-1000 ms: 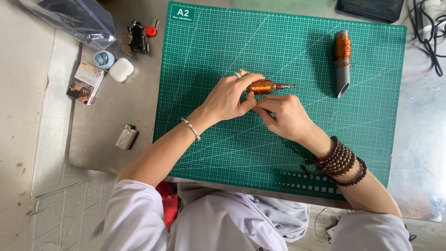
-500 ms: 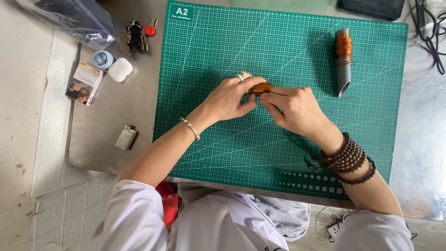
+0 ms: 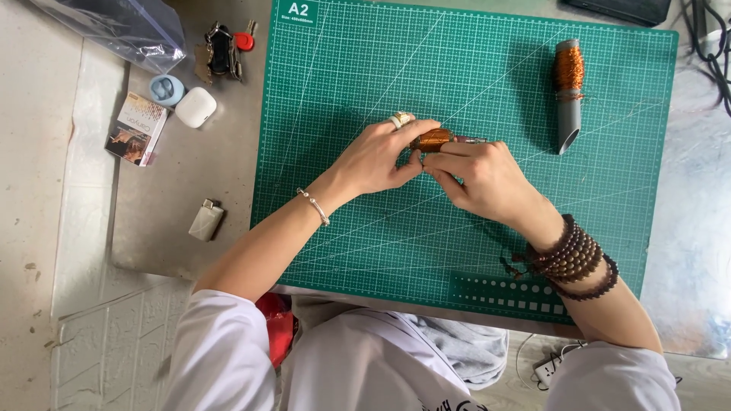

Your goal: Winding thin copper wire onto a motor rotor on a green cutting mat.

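Over the middle of a green cutting mat (image 3: 365,228), my left hand (image 3: 377,158) and my right hand (image 3: 480,176) meet around a small coil of copper wire (image 3: 432,139) wound on a thin rod. Both hands pinch it; the left grips the coil from the left, the right covers its right end with fingertips. The rod's tip pokes out just past my right fingers. A ring sits on my left hand, a thin bracelet on that wrist, dark bead bracelets on the right wrist.
A grey tube wound with copper wire (image 3: 567,91) lies on the mat's upper right. Left of the mat lie a small box (image 3: 135,128), a white case (image 3: 195,106), a blue case (image 3: 166,89), keys (image 3: 221,52), a lighter (image 3: 205,219) and a plastic bag (image 3: 122,27).
My right hand has slid up over the coil's right end, hiding most of the rod that stuck out a second ago. The left hand has stayed in place on the coil.
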